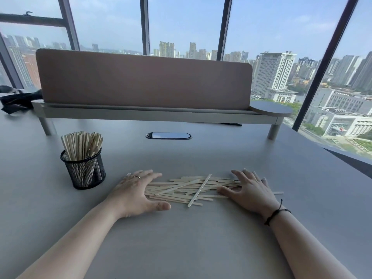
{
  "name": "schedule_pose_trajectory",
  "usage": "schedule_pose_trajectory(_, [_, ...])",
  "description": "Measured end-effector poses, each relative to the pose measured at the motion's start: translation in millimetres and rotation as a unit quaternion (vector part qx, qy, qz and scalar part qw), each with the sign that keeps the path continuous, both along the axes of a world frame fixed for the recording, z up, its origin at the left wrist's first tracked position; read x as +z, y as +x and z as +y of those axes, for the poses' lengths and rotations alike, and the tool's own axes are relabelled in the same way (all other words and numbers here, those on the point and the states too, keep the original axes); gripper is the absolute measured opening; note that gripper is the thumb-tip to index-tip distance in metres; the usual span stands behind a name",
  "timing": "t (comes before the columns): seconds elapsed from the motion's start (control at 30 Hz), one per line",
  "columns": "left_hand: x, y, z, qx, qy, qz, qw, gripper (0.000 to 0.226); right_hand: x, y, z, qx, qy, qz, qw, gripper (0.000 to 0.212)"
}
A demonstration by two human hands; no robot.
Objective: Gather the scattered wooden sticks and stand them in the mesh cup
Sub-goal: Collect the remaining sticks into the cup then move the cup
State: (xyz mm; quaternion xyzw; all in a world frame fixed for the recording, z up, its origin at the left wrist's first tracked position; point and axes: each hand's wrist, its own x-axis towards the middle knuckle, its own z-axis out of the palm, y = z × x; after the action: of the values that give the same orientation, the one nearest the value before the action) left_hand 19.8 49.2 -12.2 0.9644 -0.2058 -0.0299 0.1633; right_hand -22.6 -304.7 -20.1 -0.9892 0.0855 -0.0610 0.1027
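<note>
A pile of several pale wooden sticks (189, 189) lies flat on the grey table (201, 238), mostly lengthwise left to right, with one stick lying diagonally across the top. My left hand (136, 191) rests at the pile's left end, fingers spread and thumb along the near side. My right hand (249, 190) cups the pile's right end, fingers apart, resting on some stick ends; one stick pokes out to its right. A black mesh cup (83, 171) stands to the left of my left hand, holding several sticks upright.
A raised shelf (153, 114) with a brown divider panel (141, 81) spans the back of the table. A cable grommet (168, 135) sits in the table below it. A black strap (16, 101) lies at the far left. Windows stand behind.
</note>
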Motion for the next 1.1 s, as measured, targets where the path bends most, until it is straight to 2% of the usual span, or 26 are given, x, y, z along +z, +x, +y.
schedule_pose_trajectory(0.13, [1,-3,-6,-0.002,-0.019,0.007,1.000,0.130,-7,7,33,0.036,0.000,-0.044,0.998,0.098])
schedule_pose_trajectory(0.37, [2,-11,-21,-0.028,-0.023,0.013,0.999,0.132,-6,11,67,0.069,0.029,-0.059,0.995,0.078])
schedule_pose_trajectory(0.6, [-2,-17,-45,-0.012,-0.002,0.006,1.000,0.128,-3,10,92,0.085,0.046,-0.059,0.994,0.074])
schedule_pose_trajectory(0.8, [-3,-19,-51,0.007,-0.018,-0.009,1.000,0.136,-7,11,117,0.117,0.043,-0.079,0.989,0.070])
schedule_pose_trajectory(0.9, [-2,-20,-50,0.017,-0.023,0.000,1.000,0.133,-5,11,119,0.128,0.052,-0.076,0.987,0.067])
schedule_pose_trajectory(1.1, [-3,-15,-45,-0.011,-0.013,0.001,1.000,0.143,-1,10,115,0.153,0.070,-0.064,0.984,0.058])
